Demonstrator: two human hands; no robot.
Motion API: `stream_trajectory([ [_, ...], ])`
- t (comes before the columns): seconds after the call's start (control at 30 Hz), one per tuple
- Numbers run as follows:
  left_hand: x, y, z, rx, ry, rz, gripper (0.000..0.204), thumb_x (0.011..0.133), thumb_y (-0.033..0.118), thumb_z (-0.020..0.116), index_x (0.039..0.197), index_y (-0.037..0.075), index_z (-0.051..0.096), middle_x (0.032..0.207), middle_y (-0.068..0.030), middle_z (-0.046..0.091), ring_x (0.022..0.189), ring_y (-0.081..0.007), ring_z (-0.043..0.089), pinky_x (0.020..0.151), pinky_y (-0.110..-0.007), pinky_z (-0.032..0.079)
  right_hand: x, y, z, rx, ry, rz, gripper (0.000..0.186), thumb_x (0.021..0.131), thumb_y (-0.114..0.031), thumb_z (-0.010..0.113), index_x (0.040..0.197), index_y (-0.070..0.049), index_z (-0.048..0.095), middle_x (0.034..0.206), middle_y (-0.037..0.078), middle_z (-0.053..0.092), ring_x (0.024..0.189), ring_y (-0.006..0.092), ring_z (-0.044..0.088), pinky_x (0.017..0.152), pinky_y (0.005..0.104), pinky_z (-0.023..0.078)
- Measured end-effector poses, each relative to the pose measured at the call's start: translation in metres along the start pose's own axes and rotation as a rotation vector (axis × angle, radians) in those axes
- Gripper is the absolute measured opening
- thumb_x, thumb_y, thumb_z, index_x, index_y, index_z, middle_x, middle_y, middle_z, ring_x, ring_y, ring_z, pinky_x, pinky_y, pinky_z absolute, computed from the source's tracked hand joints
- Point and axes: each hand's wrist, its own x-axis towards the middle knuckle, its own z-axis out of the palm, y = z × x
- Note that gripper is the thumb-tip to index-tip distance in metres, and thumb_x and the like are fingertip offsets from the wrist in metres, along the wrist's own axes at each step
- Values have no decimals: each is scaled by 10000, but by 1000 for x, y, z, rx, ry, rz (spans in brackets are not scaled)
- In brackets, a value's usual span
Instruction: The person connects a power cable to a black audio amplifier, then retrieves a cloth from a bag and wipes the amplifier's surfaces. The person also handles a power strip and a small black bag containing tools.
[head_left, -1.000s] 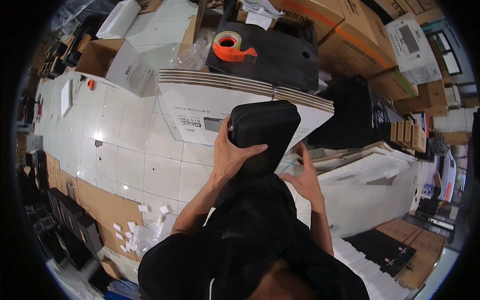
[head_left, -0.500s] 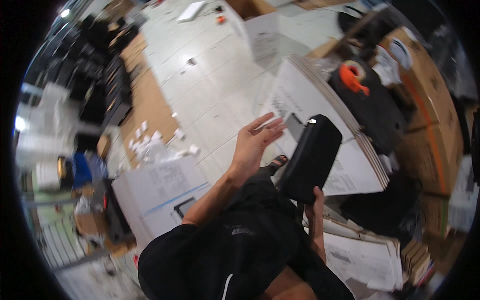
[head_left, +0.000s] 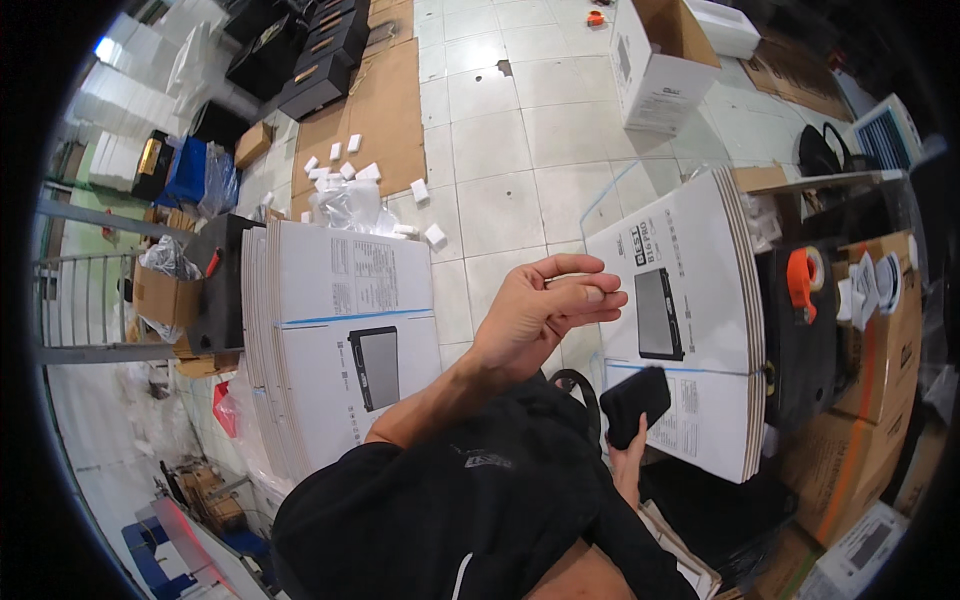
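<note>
My right hand (head_left: pixel 627 458) grips a black padded case (head_left: pixel 634 402) with rounded corners, low and close to my body. The case is seen almost end-on, and most of my right fingers are hidden behind it. Out in front of my chest, my left hand (head_left: pixel 548 312) is held up with nothing in it, its fingers stretched forward and lightly bent. Below and to the right of it is a stack of flattened white cartons (head_left: pixel 715 300) with a printed picture, tied by a blue strap.
Another strapped stack of flat white cartons (head_left: pixel 300 270) stands to my left. White foam blocks (head_left: pixel 368 172) lie on the floor beside a cardboard sheet (head_left: pixel 390 110). An open white box (head_left: pixel 670 80) is ahead. At right, an orange tape dispenser (head_left: pixel 802 280) rests on a black surface.
My view has swung to the right stack and the floor. The black case has tipped to nearly end-on and sits lower. My left hand's fingers have bent a little.
</note>
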Motion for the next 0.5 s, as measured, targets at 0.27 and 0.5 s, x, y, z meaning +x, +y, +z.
stream_trajectory([
  [0.27,86,108,-66,62,115,57,211,790,-51,664,984,-37,579,892,-140,685,866,-286,692,861,-414,551,90,17,28,-295,159,68,572,715,-556,723,1093,-131,656,1029,72,679,922,268,646,741,419,516],
  [0.5,166,203,-102,124,183,123,144,792,-52,648,928,-15,616,877,-144,690,827,-273,700,831,-395,561,111,-39,207,-969,248,-196,583,697,-550,737,1080,-116,666,1035,82,682,934,279,650,757,422,519],
])
